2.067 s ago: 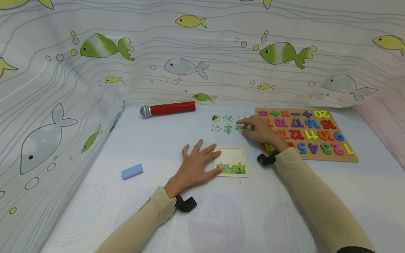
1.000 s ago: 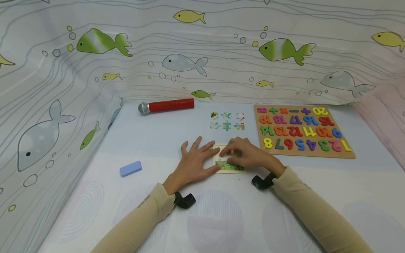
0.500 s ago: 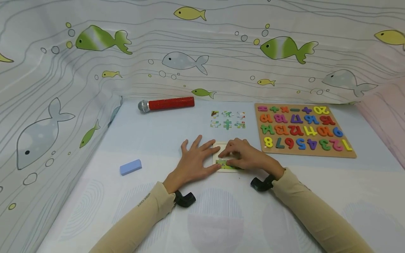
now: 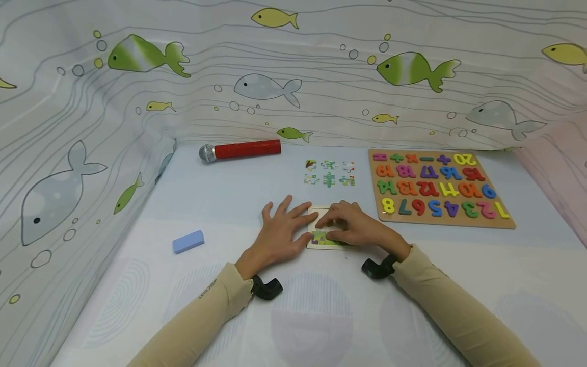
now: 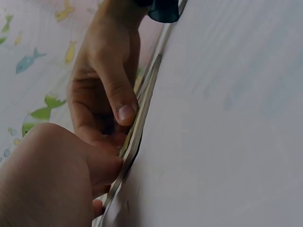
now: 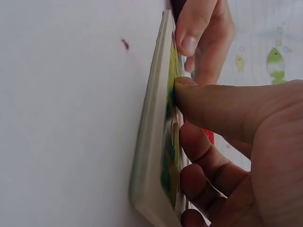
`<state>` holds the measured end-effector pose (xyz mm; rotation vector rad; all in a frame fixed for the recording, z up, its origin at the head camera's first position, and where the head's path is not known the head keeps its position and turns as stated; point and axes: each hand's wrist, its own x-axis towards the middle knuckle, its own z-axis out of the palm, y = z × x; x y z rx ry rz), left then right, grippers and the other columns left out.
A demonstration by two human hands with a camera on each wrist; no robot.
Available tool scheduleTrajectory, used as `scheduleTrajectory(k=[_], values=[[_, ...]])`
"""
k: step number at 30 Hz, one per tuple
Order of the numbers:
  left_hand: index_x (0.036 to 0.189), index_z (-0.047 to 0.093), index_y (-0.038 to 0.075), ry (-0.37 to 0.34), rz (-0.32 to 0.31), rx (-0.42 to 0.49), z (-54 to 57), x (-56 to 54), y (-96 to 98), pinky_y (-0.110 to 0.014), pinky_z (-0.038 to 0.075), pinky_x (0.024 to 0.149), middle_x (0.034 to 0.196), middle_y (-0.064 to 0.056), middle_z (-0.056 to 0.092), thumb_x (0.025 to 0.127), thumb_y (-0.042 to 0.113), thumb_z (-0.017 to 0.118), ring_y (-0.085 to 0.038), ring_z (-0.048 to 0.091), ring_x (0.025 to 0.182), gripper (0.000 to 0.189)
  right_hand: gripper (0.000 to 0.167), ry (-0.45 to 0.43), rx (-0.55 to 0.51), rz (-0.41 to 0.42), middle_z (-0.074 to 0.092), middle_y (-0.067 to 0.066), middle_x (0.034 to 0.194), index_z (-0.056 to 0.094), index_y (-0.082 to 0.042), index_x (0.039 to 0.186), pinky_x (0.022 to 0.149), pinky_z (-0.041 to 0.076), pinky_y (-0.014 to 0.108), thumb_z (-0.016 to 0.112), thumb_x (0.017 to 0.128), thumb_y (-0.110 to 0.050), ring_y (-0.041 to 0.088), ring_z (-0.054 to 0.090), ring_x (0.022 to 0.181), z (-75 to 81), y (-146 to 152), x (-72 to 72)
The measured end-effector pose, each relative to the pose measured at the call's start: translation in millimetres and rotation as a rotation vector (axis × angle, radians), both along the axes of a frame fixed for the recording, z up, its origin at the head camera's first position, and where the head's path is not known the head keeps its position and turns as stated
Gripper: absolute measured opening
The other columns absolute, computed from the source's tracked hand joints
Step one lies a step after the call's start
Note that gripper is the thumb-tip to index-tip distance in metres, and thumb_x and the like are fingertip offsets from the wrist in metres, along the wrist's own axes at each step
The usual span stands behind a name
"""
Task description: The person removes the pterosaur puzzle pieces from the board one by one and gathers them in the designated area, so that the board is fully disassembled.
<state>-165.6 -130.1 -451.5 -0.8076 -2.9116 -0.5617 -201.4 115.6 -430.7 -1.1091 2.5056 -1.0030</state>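
Observation:
A small wooden puzzle tray point(image 4: 313, 210) lies flat in the middle of the table, with green jigsaw pieces point(image 4: 317, 238) along its near side. My left hand point(image 4: 281, 235), fingers spread, holds the tray's left edge; its thumb rests at the edge in the left wrist view. My right hand point(image 4: 355, 224) reaches over the tray from the right with bent fingers. In the right wrist view, its thumb and fingertips pinch at a green puzzle piece point(image 6: 171, 156) in the tray. This hand hides much of the tray from the head view.
Several loose jigsaw pieces point(image 4: 329, 173) lie in two rows beyond the tray. A number board point(image 4: 440, 224) with colourful digits stands at the back right. A red toy microphone point(image 4: 247, 149) is at the back left, and a blue block point(image 4: 188, 242) lies left of my left hand.
My right hand has come from the loose pieces to the tray and stays there with its fingers on the green pieces. My left thumb has shifted slightly off the tray's lower corner.

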Motion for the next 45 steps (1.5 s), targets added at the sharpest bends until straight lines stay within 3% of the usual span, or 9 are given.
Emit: scheduleTrajectory(k=[27,34,38,45], values=[[0.148,0.056,0.030,0.002,0.000,0.011,2.4,0.2,0.0,-0.075,0.010,0.113,0.161,0.005,0.044,0.100,0.039,0.052,-0.040,0.023,0.156,0.049,0.025,-0.020,-0.053,-0.014,0.069,-0.004,0.096,0.074,-0.022,0.108,0.080,0.025,0.039,0.080,0.087,-0.011,0.018,0.050,0.090,3.5,-1.8,3.5],[0.147,0.056,0.030,-0.025,-0.004,0.032,2.7,1.2,-1.1,-0.074,0.007,0.113,0.161,0.005,0.044,0.100,0.039,0.053,-0.040,0.021,0.156,0.048,0.018,0.006,-0.094,0.009,0.071,-0.007,0.100,0.072,-0.019,0.108,0.087,0.037,0.038,0.075,0.092,-0.013,0.016,0.056,0.094,2.2,-3.5,4.4],[0.148,0.055,0.032,-0.030,0.000,0.030,2.1,0.6,-0.7,-0.074,0.007,0.114,0.161,0.006,0.043,0.100,0.040,0.052,-0.039,0.021,0.157,0.049,0.015,-0.022,-0.141,0.014,0.071,-0.005,0.101,0.071,-0.016,0.107,0.084,0.046,0.034,0.073,0.093,-0.011,0.014,0.058,0.091,3.0,-6.2,5.9],[0.147,0.056,0.033,-0.034,0.012,0.040,0.7,0.1,-0.3,-0.073,0.007,0.114,0.161,0.007,0.044,0.098,0.039,0.053,-0.037,0.021,0.157,0.049,0.015,-0.073,-0.211,0.023,0.070,-0.001,0.097,0.070,-0.012,0.108,0.082,0.051,0.031,0.072,0.094,-0.007,0.012,0.063,0.087,3.2,-7.0,5.6]])
